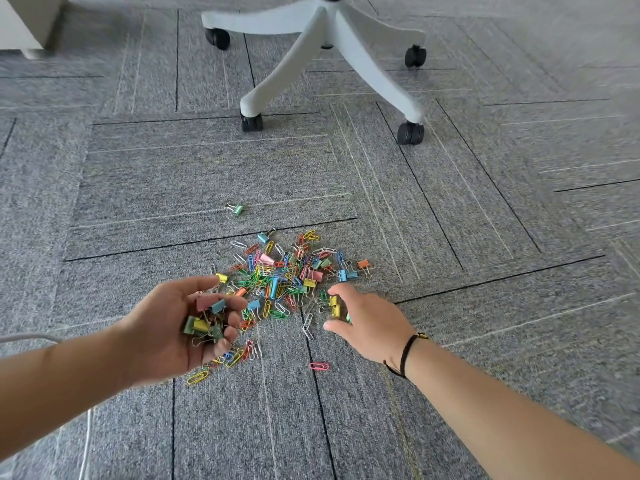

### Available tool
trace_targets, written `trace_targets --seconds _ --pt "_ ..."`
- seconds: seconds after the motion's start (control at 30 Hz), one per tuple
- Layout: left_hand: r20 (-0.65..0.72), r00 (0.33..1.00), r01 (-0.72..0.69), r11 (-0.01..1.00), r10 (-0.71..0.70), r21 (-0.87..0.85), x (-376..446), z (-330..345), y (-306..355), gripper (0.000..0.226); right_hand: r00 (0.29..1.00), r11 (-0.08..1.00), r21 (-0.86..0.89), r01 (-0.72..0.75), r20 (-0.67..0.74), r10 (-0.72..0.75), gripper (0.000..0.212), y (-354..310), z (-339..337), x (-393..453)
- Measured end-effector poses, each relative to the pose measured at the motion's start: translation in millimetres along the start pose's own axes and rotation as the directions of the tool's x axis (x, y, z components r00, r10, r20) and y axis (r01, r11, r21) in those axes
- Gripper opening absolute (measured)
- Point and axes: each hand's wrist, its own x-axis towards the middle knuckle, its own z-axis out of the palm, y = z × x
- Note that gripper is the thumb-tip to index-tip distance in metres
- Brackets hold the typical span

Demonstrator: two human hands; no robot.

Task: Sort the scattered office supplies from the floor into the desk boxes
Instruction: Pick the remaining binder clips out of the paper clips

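The pile of clips (284, 275) lies on the gray carpet (173, 174) in the middle of the frame, a bit below the center. It is a mix of colored paper clips and small binder clips, all jumbled together. One green binder clip (237, 209) sits alone above the pile, well apart from it. One pink paper clip (319, 366) lies alone below the pile.

Your left hand (183, 327) is at the lower left of the pile, palm up, with its fingers curled around a handful of binder clips (206, 317). Your right hand (367, 323) is at the lower right edge of the pile. Its thumb and fingers pinch yellow binder clips (334, 306). A dark cord bracelet (407, 355) is on that wrist.

A white chair base (322, 46) with black wheels stands at the top of the frame. A thin white cable (85, 445) runs along the lower left.
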Motion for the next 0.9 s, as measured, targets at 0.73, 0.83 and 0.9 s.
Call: trace_targets --seconds 0.73,0.83,0.9 --pt "0.016 1.0 -0.001 1.0 0.001 0.013 0.1 -1.3 0.4 0.046 0.999 0.998 0.023 0.051 0.002 -0.051 0.028 4.6 0.7 6.7" --pt "0.016 1.0 -0.007 1.0 0.007 0.009 -0.4 -3.1 0.2 0.046 0.999 0.906 0.42 -0.05 0.036 0.039 0.036 6.6 -1.7 7.4" --pt "0.017 1.0 -0.007 1.0 0.007 0.008 -0.4 -3.8 0.1 0.045 0.989 0.776 0.614 -0.145 0.088 0.116 0.037 7.5 -1.8 5.1"
